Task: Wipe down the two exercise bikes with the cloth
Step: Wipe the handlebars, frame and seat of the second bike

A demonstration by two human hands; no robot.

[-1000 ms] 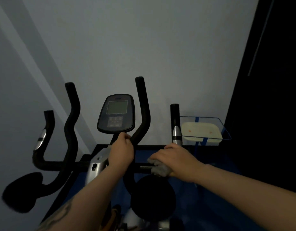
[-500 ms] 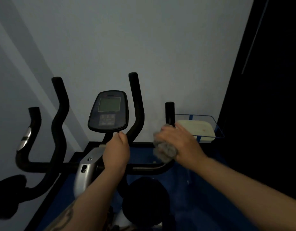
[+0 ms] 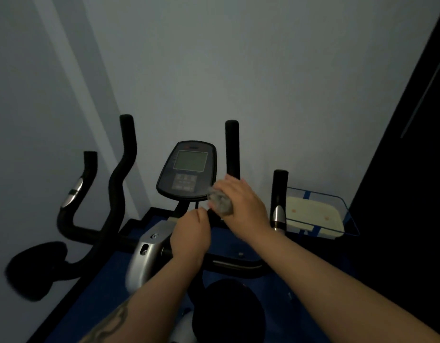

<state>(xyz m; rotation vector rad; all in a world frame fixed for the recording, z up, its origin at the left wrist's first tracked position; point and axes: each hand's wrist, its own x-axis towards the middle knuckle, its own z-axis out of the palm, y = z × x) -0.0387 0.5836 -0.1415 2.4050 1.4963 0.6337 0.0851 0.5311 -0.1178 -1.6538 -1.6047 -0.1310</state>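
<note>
Cloth [image 3: 220, 201], grey and bunched, sits in the right hand [image 3: 241, 206], fingers curled round it, only a wad showing at the thumb side. It is pressed against the inner right upright of the bike's handlebar [image 3: 232, 147], just beside the lower right edge of the console [image 3: 188, 169]; whether it touches the console cannot be told.

Left hand [image 3: 190, 236] is below and left of the cloth, fingers curled in a loose fist at the handlebar stem under the console. It seems to grip the stem or bar there, but the contact is hidden by the hand itself, so the hold is unclear. Thumb and forefinger tips point up toward the cloth, close but apart.

Bike [image 3: 149, 253] fills the middle: silver stem housing left of the left hand, black crossbar running right under both wrists, black saddle [image 3: 229, 315] at the bottom edge. Outer right grip [image 3: 279, 194] with a silver sensor band stands right of the right hand, free. Left-side grips [image 3: 115, 184] untouched.

A clear tray [image 3: 337, 204] with a pale slab inside sits far right, behind the outer grip. Blue mat [image 3: 97, 293] under the bike, grey wall [image 3: 214, 58] behind.
</note>
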